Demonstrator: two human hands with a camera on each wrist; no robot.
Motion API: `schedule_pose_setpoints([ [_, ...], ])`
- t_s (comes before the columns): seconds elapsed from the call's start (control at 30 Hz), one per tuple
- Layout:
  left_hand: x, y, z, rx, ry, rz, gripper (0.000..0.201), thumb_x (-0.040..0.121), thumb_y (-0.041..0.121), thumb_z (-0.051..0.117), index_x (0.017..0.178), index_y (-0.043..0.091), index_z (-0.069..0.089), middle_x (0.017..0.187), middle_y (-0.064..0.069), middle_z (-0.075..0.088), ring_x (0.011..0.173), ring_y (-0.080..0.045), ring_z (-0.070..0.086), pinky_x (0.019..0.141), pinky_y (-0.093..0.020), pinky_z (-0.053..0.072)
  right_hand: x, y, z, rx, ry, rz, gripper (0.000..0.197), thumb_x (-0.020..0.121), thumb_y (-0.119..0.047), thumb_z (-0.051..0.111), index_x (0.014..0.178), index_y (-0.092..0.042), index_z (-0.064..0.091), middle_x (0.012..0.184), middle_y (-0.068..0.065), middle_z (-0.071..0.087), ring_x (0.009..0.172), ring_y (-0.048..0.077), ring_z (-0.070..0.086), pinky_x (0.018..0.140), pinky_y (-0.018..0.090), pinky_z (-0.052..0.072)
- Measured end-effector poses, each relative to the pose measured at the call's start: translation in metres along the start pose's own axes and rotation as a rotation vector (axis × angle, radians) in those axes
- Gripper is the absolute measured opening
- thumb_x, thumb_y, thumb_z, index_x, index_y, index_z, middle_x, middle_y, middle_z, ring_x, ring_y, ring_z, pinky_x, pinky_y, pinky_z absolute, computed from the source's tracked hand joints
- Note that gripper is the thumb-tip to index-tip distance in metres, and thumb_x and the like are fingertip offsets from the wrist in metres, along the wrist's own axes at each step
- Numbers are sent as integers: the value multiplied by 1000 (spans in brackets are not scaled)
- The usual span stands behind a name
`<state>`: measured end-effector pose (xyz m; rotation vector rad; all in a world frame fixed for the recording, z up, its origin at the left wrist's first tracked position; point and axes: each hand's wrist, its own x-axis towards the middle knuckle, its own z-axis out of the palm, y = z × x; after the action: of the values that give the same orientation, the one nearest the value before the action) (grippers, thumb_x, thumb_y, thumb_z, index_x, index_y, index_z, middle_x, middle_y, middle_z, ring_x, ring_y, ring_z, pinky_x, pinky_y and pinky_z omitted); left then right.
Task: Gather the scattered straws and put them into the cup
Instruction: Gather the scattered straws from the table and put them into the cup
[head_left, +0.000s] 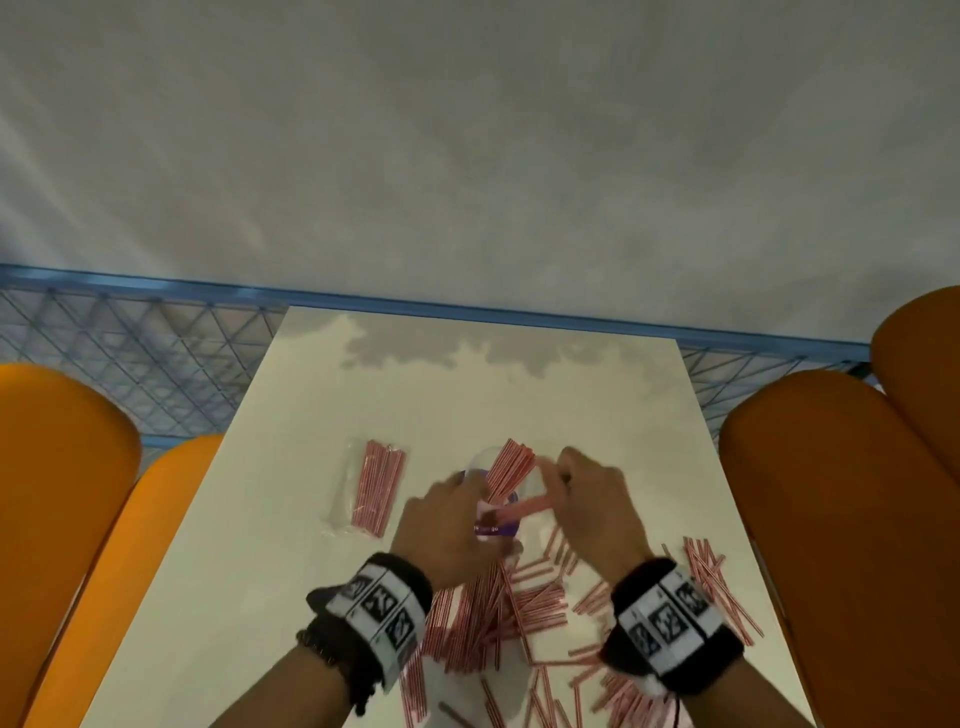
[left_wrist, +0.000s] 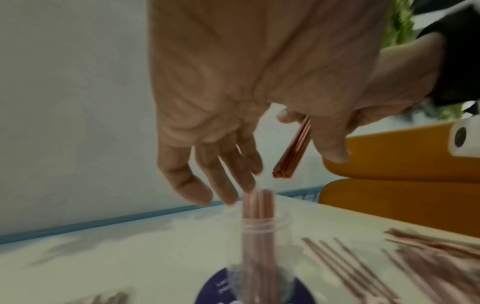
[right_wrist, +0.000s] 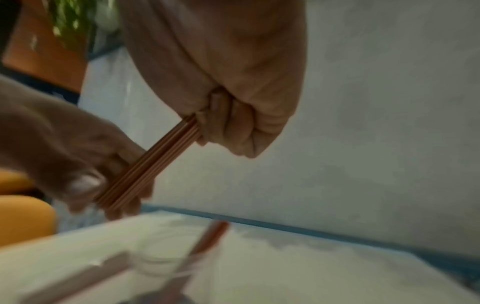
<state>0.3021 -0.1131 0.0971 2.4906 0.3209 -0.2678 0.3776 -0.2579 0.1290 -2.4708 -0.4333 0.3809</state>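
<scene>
A clear cup (head_left: 491, 527) with a purple label stands mid-table (head_left: 291, 519) and holds several red-striped straws (head_left: 511, 467) that lean to the far right. My right hand (head_left: 587, 493) grips a short bundle of straws (head_left: 519, 506) just right of the cup's mouth, its free end pointing down and left. In the right wrist view my fist (right_wrist: 233, 123) is closed round that bundle (right_wrist: 155, 164). My left hand (head_left: 454, 514) hovers over the cup (left_wrist: 257, 242) with loose, straight fingers (left_wrist: 228, 174) beside the bundle's tip (left_wrist: 283, 170). Many loose straws (head_left: 519, 608) lie near me.
A clear bag with more straws (head_left: 376, 488) lies left of the cup. Orange chairs (head_left: 62, 493) (head_left: 831, 519) flank the table. A blue mesh fence (head_left: 130, 353) and a grey wall stand behind it.
</scene>
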Motion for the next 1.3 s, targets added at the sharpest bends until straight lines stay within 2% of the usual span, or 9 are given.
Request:
schedule_pose_setpoints([
  [0.2, 66, -16, 23, 120, -7, -54, 107, 66, 55, 77, 149, 19, 19, 154, 0, 31, 139, -24, 34, 112, -50, 30, 59, 19, 32, -584, -23, -198, 27, 103, -33, 33, 107, -13, 49, 93, 4, 64, 77, 26, 62, 59, 33, 40],
  [0.43, 77, -20, 39, 26, -25, -67, 81, 71, 39, 75, 139, 21, 33, 141, 2, 42, 123, -26, 50, 97, -50, 45, 77, 24, 66, -539, -75, -281, 31, 95, -19, 46, 124, -9, 47, 129, 10, 46, 117, 30, 46, 87, 39, 45],
  [0.63, 71, -23, 33, -27, -34, -69, 96, 71, 34, 78, 148, 21, 22, 153, 1, 34, 132, -26, 44, 103, -53, 41, 79, 22, 69, -393, -220, -168, 59, 96, -20, 45, 149, -7, 22, 158, 14, 20, 146, 30, 17, 118, 44, 24],
  [0.77, 37, -46, 17, -87, 83, -69, 59, 85, 36, 66, 136, 20, 43, 134, -4, 54, 114, -24, 57, 95, -43, 49, 38, 26, 41, -145, 56, -187, 28, 101, -30, 37, 114, -15, 56, 114, 5, 59, 103, 23, 57, 88, 37, 47],
  [0.87, -6, -89, 16, -63, 65, -349, 25, 88, 42, 62, 102, 21, 64, 106, -2, 68, 95, -23, 64, 86, -39, 53, -14, 42, 48, -125, -104, -60, 24, 97, -29, 47, 83, -15, 60, 81, -1, 65, 72, 15, 62, 69, 32, 54],
  [1.0, -48, -122, 45, -60, -34, -663, 48, 84, 56, 61, 73, 10, 61, 79, -7, 67, 77, -27, 66, 69, -32, 51, -53, 60, 94, -149, -326, 115, 35, 95, -24, 41, 60, -17, 42, 66, 0, 49, 61, 19, 50, 63, 35, 47],
  [1.1, -50, -113, 68, -93, -55, -741, 67, 71, 79, 54, 67, 12, 60, 77, -6, 68, 72, -24, 65, 70, -31, 52, -56, 62, 120, -197, -296, 239, 23, 93, -33, 40, 90, -14, 52, 95, 8, 59, 90, 26, 57, 78, 38, 51],
  [1.2, -39, -98, 86, -103, -59, -694, 60, 62, 77, 64, 75, 18, 65, 78, -2, 70, 73, -22, 67, 74, -34, 57, -52, 65, 129, -164, -211, 412, 64, 92, -49, 48, 138, -5, 35, 140, 20, 40, 130, 36, 40, 102, 47, 41],
  [1.3, -37, -83, 95, -73, -115, -630, 54, 58, 63, 73, 88, 20, 60, 91, 0, 66, 85, -24, 65, 79, -35, 55, -48, 60, 133, -134, -221, 476, 85, 88, -51, 57, 147, -4, 17, 154, 21, 18, 142, 39, 19, 110, 50, 31],
])
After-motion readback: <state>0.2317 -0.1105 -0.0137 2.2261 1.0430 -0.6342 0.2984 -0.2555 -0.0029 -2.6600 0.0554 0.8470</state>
